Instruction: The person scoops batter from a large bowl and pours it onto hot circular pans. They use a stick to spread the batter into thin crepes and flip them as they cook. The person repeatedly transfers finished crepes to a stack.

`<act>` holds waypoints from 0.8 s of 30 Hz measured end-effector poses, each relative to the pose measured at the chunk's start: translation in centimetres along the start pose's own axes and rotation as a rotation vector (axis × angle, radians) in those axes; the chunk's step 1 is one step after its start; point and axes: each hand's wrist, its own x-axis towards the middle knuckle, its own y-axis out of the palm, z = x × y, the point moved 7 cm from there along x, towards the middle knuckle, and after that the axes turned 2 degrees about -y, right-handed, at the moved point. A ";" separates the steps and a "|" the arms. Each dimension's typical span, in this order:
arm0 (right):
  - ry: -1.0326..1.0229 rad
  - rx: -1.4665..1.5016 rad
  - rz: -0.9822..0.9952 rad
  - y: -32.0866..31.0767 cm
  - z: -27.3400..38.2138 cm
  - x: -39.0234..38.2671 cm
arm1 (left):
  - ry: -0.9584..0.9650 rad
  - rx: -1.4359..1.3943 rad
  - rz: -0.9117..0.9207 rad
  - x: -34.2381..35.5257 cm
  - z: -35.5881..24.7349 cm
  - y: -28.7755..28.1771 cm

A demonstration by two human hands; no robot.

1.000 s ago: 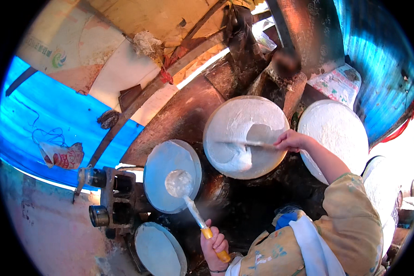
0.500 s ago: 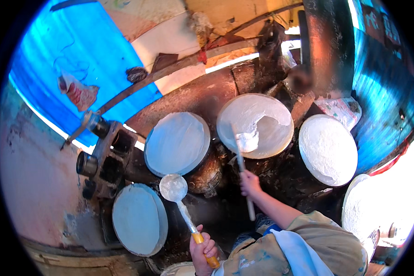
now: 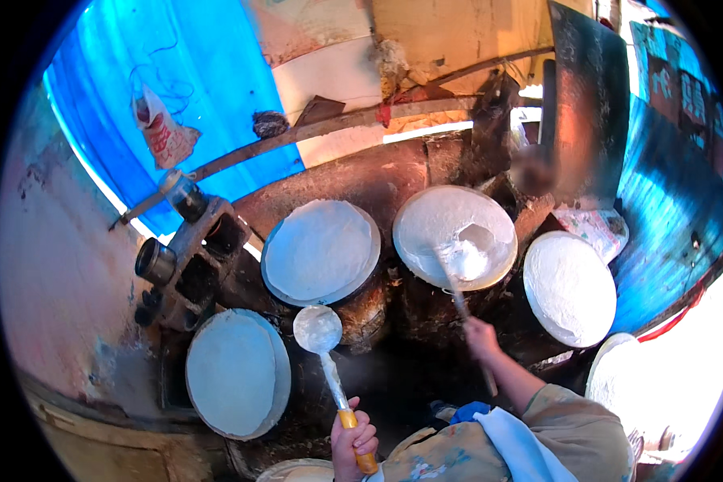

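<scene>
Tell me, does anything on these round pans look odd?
Yes: the pan under the stick looks unevenly coated. A thick white lump sits beside a greyish patch that looks nearly bare, while the white sheet to its left looks smoother.

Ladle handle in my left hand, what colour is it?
The ladle handle is orange-yellow, gripped in your left hand; the head view shows it best.

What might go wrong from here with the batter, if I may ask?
The white batter is heaped beside a bare patch on the griddle under the stick in the right hand, so the layer could end up uneven. The batter-smeared ladle in the left hand appears over the dark gap beside the griddles, so drips might miss them.
</scene>
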 end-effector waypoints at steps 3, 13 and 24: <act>0.383 0.028 0.134 -5.9 2.6 3.2 | -0.004 -0.011 0.004 -0.2 -0.5 0.5; 0.128 -0.037 -0.106 -8.4 0.9 -0.1 | -0.221 -0.122 -0.032 3.4 1.4 3.1; 0.483 0.420 -0.298 -8.3 5.0 8.6 | -0.353 -0.246 -0.044 4.6 3.6 3.9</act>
